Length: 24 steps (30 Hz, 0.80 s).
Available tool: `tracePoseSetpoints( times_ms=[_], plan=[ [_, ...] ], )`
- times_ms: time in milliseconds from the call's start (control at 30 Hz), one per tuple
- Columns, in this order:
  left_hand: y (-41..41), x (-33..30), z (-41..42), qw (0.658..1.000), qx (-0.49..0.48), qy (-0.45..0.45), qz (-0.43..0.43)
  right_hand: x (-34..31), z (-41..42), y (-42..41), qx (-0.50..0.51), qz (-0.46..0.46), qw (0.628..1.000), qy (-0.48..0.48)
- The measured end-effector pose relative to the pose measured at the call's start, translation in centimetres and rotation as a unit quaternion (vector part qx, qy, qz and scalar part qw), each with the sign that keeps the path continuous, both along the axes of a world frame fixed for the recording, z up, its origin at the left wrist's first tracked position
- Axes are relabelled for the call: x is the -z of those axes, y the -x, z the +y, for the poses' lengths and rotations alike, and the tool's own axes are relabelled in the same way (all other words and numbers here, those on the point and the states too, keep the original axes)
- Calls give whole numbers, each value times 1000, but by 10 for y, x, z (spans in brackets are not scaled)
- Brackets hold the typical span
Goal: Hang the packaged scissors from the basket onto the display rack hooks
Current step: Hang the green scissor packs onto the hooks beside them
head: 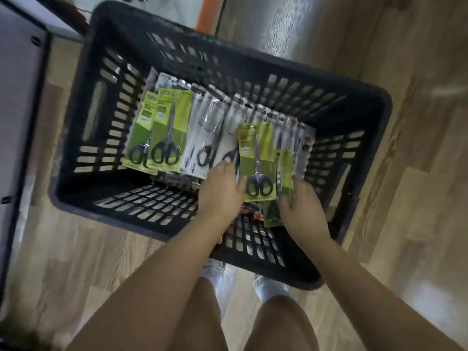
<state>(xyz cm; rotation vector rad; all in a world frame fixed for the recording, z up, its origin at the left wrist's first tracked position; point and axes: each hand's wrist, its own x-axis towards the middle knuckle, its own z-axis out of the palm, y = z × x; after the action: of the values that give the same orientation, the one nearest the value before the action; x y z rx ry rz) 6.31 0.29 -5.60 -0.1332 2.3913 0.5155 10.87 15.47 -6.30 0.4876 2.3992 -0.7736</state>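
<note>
Black slatted basket on a wood-look floor, seen from above. Green-carded packaged scissors lie at its left, white-carded packs mid-basket. Left hand pinches a green scissors pack (thumb on its left edge); right hand grips a second green pack.

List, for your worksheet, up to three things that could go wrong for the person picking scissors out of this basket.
1. The green scissors pack sits between the left hand and right hand; the grip looks loose, so it might slip back into the black basket.
2. The white packs overlap closely, so lifting one may drag a neighbour along.
3. The basket stands on the floor by the feet, so a step forward could knock it.
</note>
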Motion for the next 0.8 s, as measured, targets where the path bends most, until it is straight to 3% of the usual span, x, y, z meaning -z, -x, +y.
tracePoseSetpoints(
  times_ms=[267,367,533,800],
  plan=[
    [40,88,24,999,-31,22,-20,97,-7,49,114,-53,991,-47],
    [61,101,40,991,-117,12,-71,116,-1,50,125,-71,988,-56],
    [55,119,63,985,-131,106,-43,125,-1,50,180,-89,977,-69],
    [61,106,34,961,-259,-78,-55,132,6,46,319,-141,937,11]
  ],
)
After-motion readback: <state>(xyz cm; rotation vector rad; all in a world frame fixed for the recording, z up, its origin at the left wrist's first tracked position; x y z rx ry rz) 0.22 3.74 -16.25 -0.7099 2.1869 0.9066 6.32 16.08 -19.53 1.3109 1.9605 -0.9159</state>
